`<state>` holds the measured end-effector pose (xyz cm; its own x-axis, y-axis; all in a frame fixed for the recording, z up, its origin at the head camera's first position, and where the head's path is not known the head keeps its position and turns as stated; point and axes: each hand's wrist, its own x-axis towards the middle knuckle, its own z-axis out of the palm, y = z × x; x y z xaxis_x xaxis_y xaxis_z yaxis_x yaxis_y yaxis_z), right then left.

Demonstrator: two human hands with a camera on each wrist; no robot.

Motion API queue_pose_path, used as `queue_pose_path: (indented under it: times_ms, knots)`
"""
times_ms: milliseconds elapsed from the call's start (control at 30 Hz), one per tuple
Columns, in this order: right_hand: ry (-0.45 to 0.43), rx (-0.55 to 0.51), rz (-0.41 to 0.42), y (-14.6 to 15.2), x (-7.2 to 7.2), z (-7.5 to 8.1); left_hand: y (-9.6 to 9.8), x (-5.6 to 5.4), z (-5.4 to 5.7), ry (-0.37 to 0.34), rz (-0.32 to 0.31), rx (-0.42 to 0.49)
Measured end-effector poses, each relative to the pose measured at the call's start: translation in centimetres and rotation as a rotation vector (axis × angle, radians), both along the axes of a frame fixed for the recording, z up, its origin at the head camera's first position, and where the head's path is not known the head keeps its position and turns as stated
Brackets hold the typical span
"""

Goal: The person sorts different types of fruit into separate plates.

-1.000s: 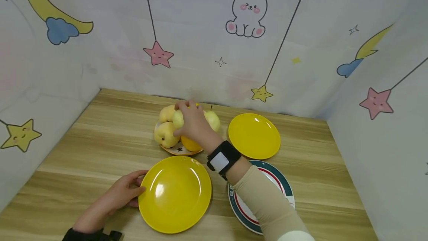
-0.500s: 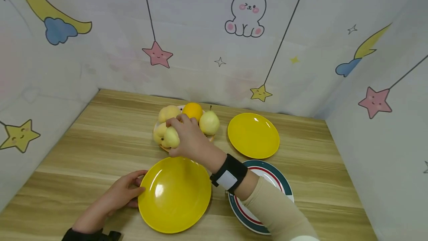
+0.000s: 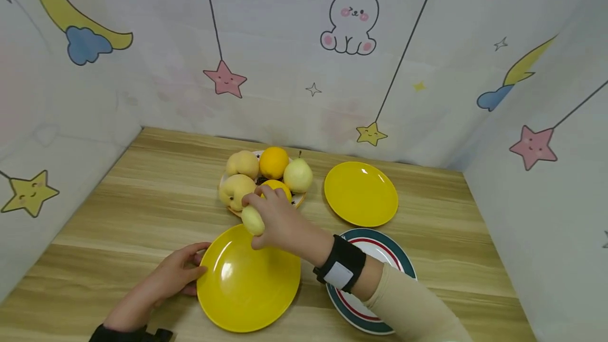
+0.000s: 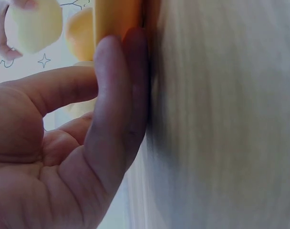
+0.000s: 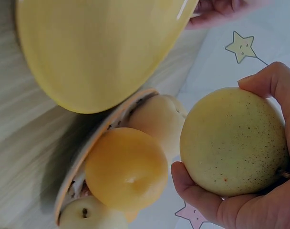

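My right hand (image 3: 287,226) holds a pale green pear (image 3: 253,220) above the far edge of the large yellow plate (image 3: 249,289). In the right wrist view thumb and fingers curl round the speckled pear (image 5: 231,138), its stem toward the palm. At the plate's left rim is my left hand (image 3: 168,276), gripping the edge with thumb and fingers; the left wrist view shows its fingers (image 4: 114,86) against the plate's side, close to the tabletop. Behind stands an orange-rimmed fruit plate (image 3: 300,200) with two oranges (image 3: 274,162), another pear (image 3: 298,176) and two peach-coloured fruits (image 3: 243,163).
A smaller yellow plate (image 3: 361,194) lies at the back right. In front of it is a white plate with a green and red rim (image 3: 406,257), partly covered by the right forearm. Patterned cloth walls (image 3: 285,41) enclose the wooden table (image 3: 119,210).
My right hand has lifted the pear out of the fruit plate and brought it toward me, over the large yellow plate's far edge. The left hand has stayed at the rim.
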<state>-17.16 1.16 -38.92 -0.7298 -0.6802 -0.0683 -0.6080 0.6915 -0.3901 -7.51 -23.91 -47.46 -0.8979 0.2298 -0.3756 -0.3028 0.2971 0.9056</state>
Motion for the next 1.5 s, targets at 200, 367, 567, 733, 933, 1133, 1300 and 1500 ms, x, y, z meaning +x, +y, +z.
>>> queue_pose_path:
  times_ms: [200,367,567,733,933,1133,1300,1500]
  knots:
    - [-0.043,-0.004,0.020,1.4,0.8,-1.0,0.1,0.0,0.0,-0.007,0.012,-0.026]
    - [-0.071,-0.018,0.022,2.1,1.4,-2.0,0.3,0.0,0.1,-0.016,0.018,-0.037]
    - [-0.107,-0.027,0.022,2.4,2.0,-3.0,0.2,0.1,0.1,-0.009,0.017,-0.032]
    - [-0.132,-0.022,0.038,2.6,2.5,-3.5,0.1,0.1,0.0,-0.009,0.014,-0.023]
    - [-0.177,-0.026,0.047,3.0,3.2,-3.5,0.1,0.0,-0.1,-0.008,0.013,-0.033]
    - [-0.194,-0.020,0.075,3.3,3.8,-3.5,0.1,-0.1,-0.2,-0.013,0.015,-0.056]
    - [-0.201,-0.011,0.087,3.5,4.2,-3.5,0.1,0.0,-0.1,-0.009,0.010,-0.051]
    - [-0.231,-0.022,0.117,3.8,5.0,-3.7,0.1,-0.1,-0.1,-0.009,0.008,-0.040]
